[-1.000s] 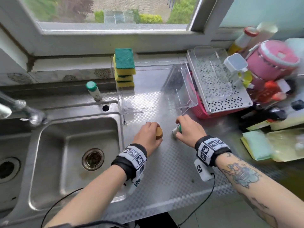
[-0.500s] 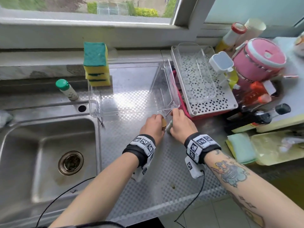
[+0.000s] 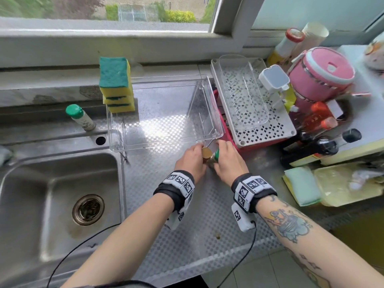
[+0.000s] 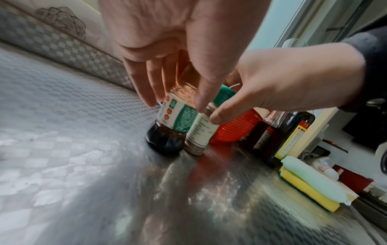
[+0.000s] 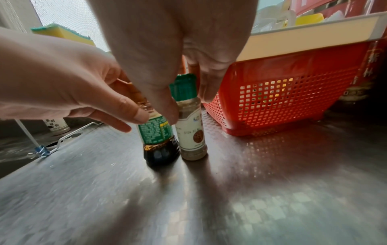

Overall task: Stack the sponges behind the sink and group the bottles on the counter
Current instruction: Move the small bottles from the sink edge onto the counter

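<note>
Two small bottles stand upright and touching on the steel counter: a dark sauce bottle (image 3: 206, 152) (image 4: 171, 122) (image 5: 157, 137) with a gold cap, and a green-capped spice bottle (image 3: 216, 156) (image 4: 201, 132) (image 5: 192, 132). My left hand (image 3: 191, 161) (image 4: 176, 102) holds the sauce bottle between thumb and fingers. My right hand (image 3: 228, 161) (image 5: 188, 106) pinches the spice bottle just below its cap. Three yellow-green sponges sit as a stack (image 3: 116, 84) on the ledge behind the sink. Another green-capped bottle (image 3: 80, 117) stands behind the sink (image 3: 27, 183).
A clear plastic bin (image 3: 218, 129) lies just beyond the bottles. A red basket (image 5: 293, 91) under a white perforated tray (image 3: 270, 129) is close on the right. Dark bottles (image 3: 311, 146), a pink container (image 3: 320, 73) and another sponge (image 3: 301, 186) crowd the right side.
Both hands slid their bottles away from me toward the clear bin's front corner and brought them together until they touch. The view shifted right.
</note>
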`<state>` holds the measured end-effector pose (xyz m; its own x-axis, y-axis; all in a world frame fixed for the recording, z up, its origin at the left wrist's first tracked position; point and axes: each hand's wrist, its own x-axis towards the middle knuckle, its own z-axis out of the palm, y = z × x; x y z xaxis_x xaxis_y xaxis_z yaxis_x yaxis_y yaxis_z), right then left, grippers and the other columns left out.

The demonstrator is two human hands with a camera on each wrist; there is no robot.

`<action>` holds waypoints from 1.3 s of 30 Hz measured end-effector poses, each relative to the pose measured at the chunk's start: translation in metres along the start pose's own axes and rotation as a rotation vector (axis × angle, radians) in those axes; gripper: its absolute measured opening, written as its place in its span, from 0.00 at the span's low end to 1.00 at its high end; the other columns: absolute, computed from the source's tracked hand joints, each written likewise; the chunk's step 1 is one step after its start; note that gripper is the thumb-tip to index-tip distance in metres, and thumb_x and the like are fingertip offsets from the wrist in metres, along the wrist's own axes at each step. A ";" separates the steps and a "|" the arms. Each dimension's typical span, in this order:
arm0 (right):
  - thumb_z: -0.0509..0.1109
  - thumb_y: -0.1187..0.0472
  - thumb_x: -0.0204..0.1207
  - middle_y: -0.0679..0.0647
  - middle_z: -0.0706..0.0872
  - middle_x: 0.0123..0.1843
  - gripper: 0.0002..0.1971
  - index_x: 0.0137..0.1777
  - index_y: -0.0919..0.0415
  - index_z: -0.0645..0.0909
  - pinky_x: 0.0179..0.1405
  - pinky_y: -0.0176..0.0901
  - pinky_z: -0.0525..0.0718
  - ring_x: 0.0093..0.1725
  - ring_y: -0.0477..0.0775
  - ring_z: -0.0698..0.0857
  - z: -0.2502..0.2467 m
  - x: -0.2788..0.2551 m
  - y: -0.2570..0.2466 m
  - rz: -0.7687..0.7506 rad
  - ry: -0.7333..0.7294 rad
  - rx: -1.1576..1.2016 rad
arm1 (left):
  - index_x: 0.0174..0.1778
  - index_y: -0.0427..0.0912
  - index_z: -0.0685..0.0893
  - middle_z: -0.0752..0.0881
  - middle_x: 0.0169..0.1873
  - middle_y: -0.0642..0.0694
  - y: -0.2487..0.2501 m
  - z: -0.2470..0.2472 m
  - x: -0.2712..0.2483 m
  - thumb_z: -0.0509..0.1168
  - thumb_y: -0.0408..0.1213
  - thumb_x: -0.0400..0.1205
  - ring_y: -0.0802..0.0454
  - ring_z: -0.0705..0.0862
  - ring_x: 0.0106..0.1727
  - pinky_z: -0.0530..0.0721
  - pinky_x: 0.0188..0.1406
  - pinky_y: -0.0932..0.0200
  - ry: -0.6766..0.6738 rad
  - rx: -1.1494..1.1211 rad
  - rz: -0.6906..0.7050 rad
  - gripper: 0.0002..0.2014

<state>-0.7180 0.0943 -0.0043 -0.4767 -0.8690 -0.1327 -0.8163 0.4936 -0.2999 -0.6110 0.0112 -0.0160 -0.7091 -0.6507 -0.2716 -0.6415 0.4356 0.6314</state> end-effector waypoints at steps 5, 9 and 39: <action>0.74 0.70 0.64 0.65 0.76 0.61 0.31 0.68 0.67 0.68 0.61 0.54 0.76 0.62 0.65 0.74 -0.004 -0.008 -0.002 -0.002 0.037 -0.006 | 0.75 0.43 0.67 0.76 0.72 0.43 -0.017 -0.012 -0.016 0.67 0.42 0.78 0.45 0.75 0.72 0.79 0.66 0.45 -0.002 0.003 -0.017 0.29; 0.74 0.68 0.61 0.64 0.77 0.60 0.29 0.64 0.67 0.72 0.59 0.58 0.78 0.60 0.66 0.74 -0.007 -0.015 -0.011 -0.021 0.100 -0.089 | 0.75 0.44 0.67 0.75 0.72 0.44 -0.045 -0.030 -0.033 0.65 0.44 0.80 0.47 0.74 0.73 0.78 0.68 0.46 0.007 0.018 -0.035 0.28; 0.71 0.60 0.67 0.51 0.84 0.36 0.06 0.43 0.56 0.78 0.29 0.46 0.80 0.35 0.57 0.83 0.075 -0.043 -0.239 -0.273 0.030 0.058 | 0.57 0.44 0.74 0.75 0.58 0.43 -0.251 -0.204 -0.050 0.70 0.38 0.72 0.41 0.80 0.56 0.80 0.57 0.47 0.520 -0.130 -0.354 0.20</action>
<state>-0.4780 0.0115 0.0023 -0.2520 -0.9677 -0.0121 -0.8960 0.2380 -0.3749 -0.3556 -0.1924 -0.0129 -0.2055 -0.9722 -0.1126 -0.7466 0.0813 0.6603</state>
